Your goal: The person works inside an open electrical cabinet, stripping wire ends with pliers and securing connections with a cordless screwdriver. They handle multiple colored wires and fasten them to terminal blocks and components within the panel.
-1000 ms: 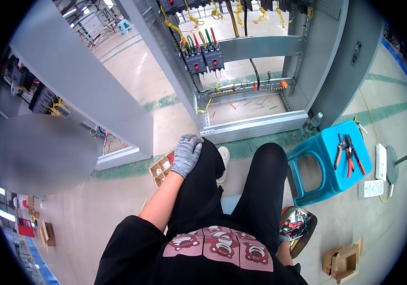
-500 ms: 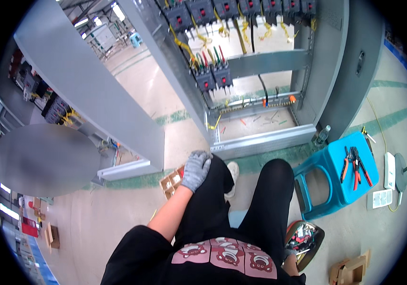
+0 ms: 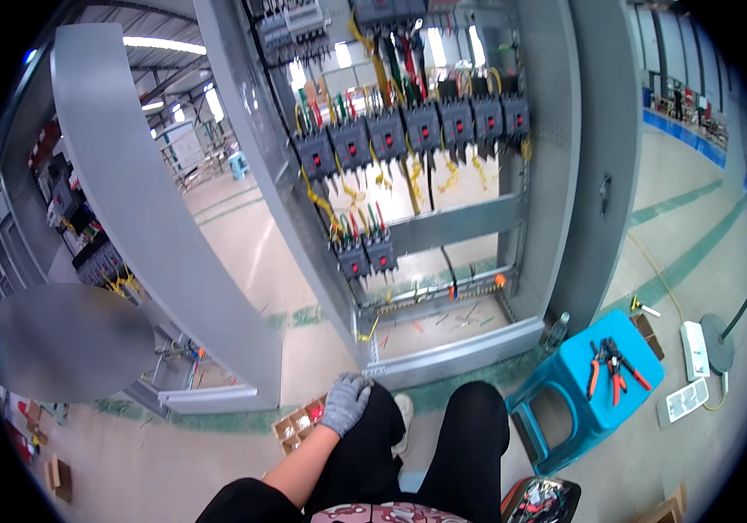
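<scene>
My left hand [image 3: 346, 404], in a grey glove, lies over my left knee with its fingers stretched along it and nothing in them. Beside it on the floor is a divided cardboard box [image 3: 289, 431] with small parts in its compartments. My right hand is out of the picture. At the lower edge, next to my right leg, a bag of tools [image 3: 540, 501] is partly cut off. In front of me stands a grey metal cabinet [image 3: 460, 350] with a row of black circuit breakers [image 3: 386, 138] and a lower pair of breakers [image 3: 367, 254], wired in yellow, green and red.
A blue plastic stool [image 3: 567, 366] at the right carries red-and-black hand tools [image 3: 615, 370]. Beyond it are a white power strip [image 3: 695, 349] and a round stand base [image 3: 718, 343]. A bottle [image 3: 557, 331] stands by the cabinet. Another person, blurred, is at the left near a second cabinet [image 3: 216, 398].
My view has tilted up, so more of the cabinet's upper part shows. My left hand stays on the knee. The right hand, earlier by the tool bag, has gone out of view.
</scene>
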Demonstrator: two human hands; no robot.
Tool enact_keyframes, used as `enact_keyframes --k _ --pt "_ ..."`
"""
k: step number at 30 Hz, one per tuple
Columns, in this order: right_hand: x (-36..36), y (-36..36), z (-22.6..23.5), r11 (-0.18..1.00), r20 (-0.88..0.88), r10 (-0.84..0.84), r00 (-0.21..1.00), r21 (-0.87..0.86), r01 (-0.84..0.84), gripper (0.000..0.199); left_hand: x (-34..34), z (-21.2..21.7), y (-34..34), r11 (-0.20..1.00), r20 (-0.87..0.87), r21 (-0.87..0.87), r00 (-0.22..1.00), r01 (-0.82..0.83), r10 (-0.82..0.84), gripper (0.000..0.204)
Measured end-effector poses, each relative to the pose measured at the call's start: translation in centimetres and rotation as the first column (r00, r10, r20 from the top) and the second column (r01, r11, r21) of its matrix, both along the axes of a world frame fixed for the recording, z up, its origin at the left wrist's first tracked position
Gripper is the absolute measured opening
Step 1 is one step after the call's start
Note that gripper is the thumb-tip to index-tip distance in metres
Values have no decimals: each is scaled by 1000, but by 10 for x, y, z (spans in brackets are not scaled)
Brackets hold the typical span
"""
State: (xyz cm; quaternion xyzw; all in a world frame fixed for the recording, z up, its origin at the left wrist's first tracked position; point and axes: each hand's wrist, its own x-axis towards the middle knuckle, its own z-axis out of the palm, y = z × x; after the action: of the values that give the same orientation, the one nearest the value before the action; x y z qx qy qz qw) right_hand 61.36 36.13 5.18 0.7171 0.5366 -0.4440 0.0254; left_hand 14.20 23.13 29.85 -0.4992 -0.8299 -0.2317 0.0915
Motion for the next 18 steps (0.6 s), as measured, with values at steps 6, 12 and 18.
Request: enact_keyframes --k 6,12,18 --pt "-26 21 49 968 -125 46 991 252 -13 36 0 -1 -1 1000 56 9 998 12 -12 15" --pt "-40 27 79 899 -197 86 977 439 9 32 2 -2 -2 1000 72 12 997 3 -4 16" --pt "-53 28 95 809 -265 145 953 586 40 28 -6 -7 -9 998 70 59 997 15 -19 16"
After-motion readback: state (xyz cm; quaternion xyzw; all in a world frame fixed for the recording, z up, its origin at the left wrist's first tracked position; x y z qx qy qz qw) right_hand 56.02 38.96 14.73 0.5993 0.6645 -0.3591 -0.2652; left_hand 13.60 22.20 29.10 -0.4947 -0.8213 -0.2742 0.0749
